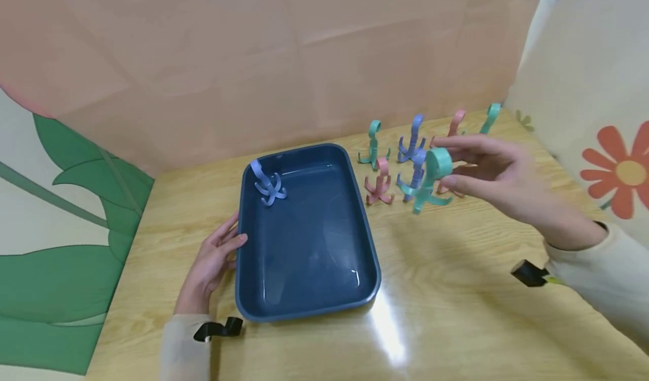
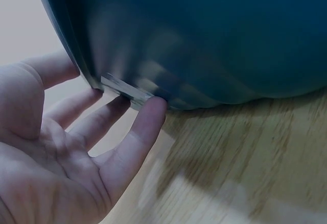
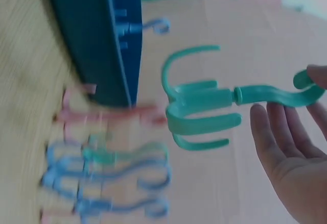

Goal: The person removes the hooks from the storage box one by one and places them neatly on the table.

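Observation:
My right hand (image 1: 499, 172) pinches a green multi-pronged hanging hook (image 1: 426, 185) by its curled top, holding it raised above the table. In the right wrist view the prongs of this green hook (image 3: 199, 101) point away from the fingers. My left hand (image 1: 215, 257) is at the left side of a dark blue tray (image 1: 372, 240), thumb at the rim. The left wrist view shows the fingertips (image 2: 150, 109) against the outer wall of the tray (image 2: 204, 45). A blue hook (image 1: 271, 189) lies inside the tray, in its far left corner, leaning on the wall.
Right of the tray several more hooks stand on the wooden table (image 1: 456, 313): a green hook (image 1: 373, 147), a pink hook (image 1: 379, 184) and a blue hook (image 1: 413, 141) among them. The right hand partly hides those behind it. A plain backdrop (image 1: 304, 60) rises behind the table.

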Motion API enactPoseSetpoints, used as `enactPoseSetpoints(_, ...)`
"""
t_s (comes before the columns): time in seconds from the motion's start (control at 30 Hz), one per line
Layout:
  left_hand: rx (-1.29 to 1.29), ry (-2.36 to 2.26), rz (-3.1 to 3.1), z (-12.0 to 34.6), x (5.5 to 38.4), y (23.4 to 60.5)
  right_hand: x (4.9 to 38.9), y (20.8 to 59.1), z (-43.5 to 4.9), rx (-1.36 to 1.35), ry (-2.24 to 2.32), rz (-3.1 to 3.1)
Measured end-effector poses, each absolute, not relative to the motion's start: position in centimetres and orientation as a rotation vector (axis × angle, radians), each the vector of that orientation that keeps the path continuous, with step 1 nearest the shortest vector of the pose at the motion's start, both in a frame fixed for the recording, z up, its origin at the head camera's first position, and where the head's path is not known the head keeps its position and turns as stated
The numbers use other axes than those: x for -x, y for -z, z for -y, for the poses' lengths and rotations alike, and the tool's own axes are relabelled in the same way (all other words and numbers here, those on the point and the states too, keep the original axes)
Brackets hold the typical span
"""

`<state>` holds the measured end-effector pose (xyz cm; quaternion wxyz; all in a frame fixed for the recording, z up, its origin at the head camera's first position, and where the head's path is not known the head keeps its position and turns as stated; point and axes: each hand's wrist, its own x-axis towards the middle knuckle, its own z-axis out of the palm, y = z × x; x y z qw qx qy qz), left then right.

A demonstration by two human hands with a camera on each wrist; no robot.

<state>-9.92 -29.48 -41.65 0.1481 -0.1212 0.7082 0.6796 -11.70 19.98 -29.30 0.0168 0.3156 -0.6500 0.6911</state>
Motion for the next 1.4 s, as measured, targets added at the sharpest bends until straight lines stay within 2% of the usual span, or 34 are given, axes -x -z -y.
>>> enactPoseSetpoints(0.27,0.359,-1.947,-2.055,29.6,9.6,41.6,10.4,30.6,-26.9,-0.708,-2.102,2.128)
enactPoseSetpoints(0.57,0.366,-1.974,-2.034,29.5,9.6,41.7,11.8,34.2,-32.7,-0.686,-2.181,2.002)
enactPoseSetpoints(0.73,0.348,-1.986,-2.034,29.4,9.6,41.7,12.7,36.0,-35.0,-0.492,-2.133,2.110)
enactPoseSetpoints(0.87,0.360,-1.987,-2.037,29.5,9.8,41.7,13.8,37.1,-36.4,-0.348,-1.971,2.305)
enactPoseSetpoints(1.03,0.349,-1.997,-2.038,29.6,9.9,41.8,15.6,37.9,-37.1,-0.267,-2.016,2.353)
enactPoseSetpoints(1.4,0.354,-1.995,-2.021,29.7,9.9,42.0,17.7,38.8,-36.9,-0.237,-2.012,2.397)
